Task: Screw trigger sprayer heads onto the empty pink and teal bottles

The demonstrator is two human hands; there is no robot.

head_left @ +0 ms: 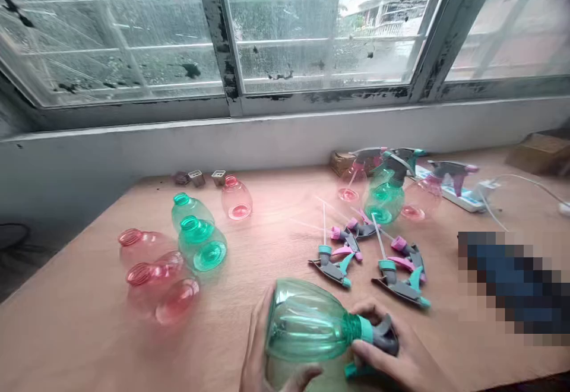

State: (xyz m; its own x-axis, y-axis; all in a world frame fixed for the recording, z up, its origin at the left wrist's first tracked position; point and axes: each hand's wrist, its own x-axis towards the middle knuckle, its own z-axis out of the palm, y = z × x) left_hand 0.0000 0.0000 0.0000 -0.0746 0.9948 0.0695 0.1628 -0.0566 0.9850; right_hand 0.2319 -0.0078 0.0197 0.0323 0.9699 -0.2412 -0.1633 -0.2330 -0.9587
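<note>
A clear green spray bottle [307, 321] lies sideways above the table's near edge, its neck pointing right. My left hand [258, 344] wraps the wide base end, thumb underneath. At the neck, my right hand [401, 350] grips the grey and teal trigger sprayer [378, 334], with the thumb by the teal collar. The sprayer is seated on the bottle's neck; how tightly I cannot tell. Just beyond my hands lie several loose trigger sprayers, including a teal one [403, 282] and a pink one [350, 240], with thin tubes attached.
Open-necked green bottles [202, 243] and pink bottles [158, 285] stand at left; another pink bottle [236, 198] is farther back. Bottles with sprayers [385, 193] stand at back right, near a white power strip [465, 198]. A pixelated dark object [512, 285] lies at right.
</note>
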